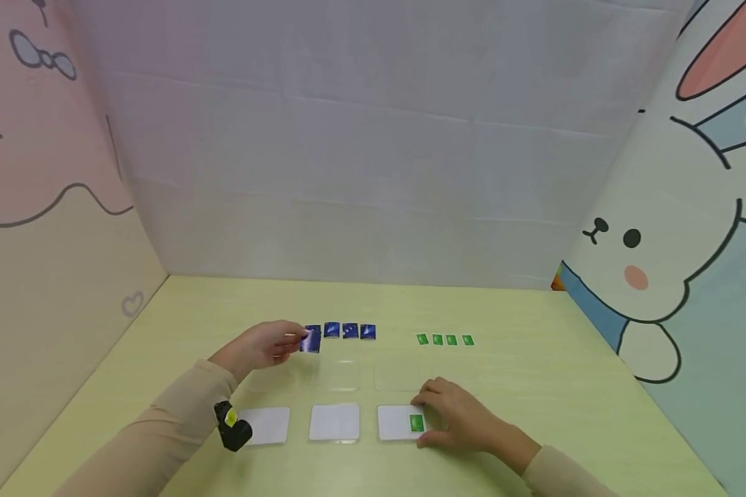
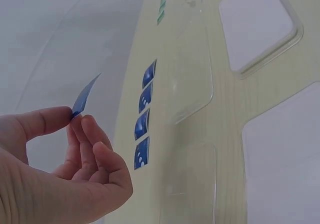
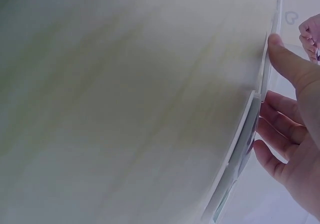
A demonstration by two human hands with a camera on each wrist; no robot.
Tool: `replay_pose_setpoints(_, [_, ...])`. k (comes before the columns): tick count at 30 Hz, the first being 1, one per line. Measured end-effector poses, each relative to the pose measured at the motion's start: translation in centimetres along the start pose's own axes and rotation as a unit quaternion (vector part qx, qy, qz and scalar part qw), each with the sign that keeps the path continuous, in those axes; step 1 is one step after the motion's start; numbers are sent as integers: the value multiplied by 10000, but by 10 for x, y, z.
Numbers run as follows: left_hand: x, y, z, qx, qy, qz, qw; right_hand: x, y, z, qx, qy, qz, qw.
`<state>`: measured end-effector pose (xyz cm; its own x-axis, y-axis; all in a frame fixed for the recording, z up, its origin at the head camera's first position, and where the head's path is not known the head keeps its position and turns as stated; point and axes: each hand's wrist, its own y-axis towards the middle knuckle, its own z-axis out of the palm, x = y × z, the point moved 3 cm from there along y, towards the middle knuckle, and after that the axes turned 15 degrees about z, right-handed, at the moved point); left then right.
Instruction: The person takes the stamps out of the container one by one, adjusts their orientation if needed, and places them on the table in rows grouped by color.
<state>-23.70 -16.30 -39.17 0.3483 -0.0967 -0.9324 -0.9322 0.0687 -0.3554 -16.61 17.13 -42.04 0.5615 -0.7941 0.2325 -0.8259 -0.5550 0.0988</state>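
Note:
My left hand (image 1: 270, 343) pinches a small glossy blue sticker-like piece (image 2: 86, 97) between thumb and fingertips, raised above the table. Behind it lies a row of similar blue pieces (image 1: 350, 331). Near the front, my right hand (image 1: 460, 417) holds the right end of a shallow clear case with a white card (image 1: 393, 422) in it, thumb at the near edge and fingers at the far edge. A small green piece (image 1: 416, 422) lies on that card, close to the right hand. In the right wrist view, the case's thin edge runs beside the fingers (image 3: 280, 124).
Two more white cards in clear cases, one in the middle (image 1: 334, 422) and one at left (image 1: 267, 425), share the front row. Transparent lid-like pieces (image 1: 338, 376) lie behind them. Several green pieces (image 1: 451, 340) form a row at back right. Printed panels (image 1: 659, 262) flank the table.

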Motion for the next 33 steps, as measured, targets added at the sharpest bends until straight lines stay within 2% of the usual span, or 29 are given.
replay_pose_setpoints(7, [-1, 7, -10, 14, 18, 127, 9999, 0, 0, 0, -32, 43, -57, 10000])
replay_pose_setpoints(15, [-6, 16, -21, -198, 218, 60, 9995, 0, 0, -1, 2, 61, -49, 10000])
replay_pose_setpoints(24, [-9, 26, -29, -186, 284, 48, 9994, 1, 0, -1, 199, 91, 105, 9997])
replay_pose_setpoints(33, [-4, 40, -39, -322, 280, -89, 9990, 0, 0, 0, 192, 100, 176, 9996])
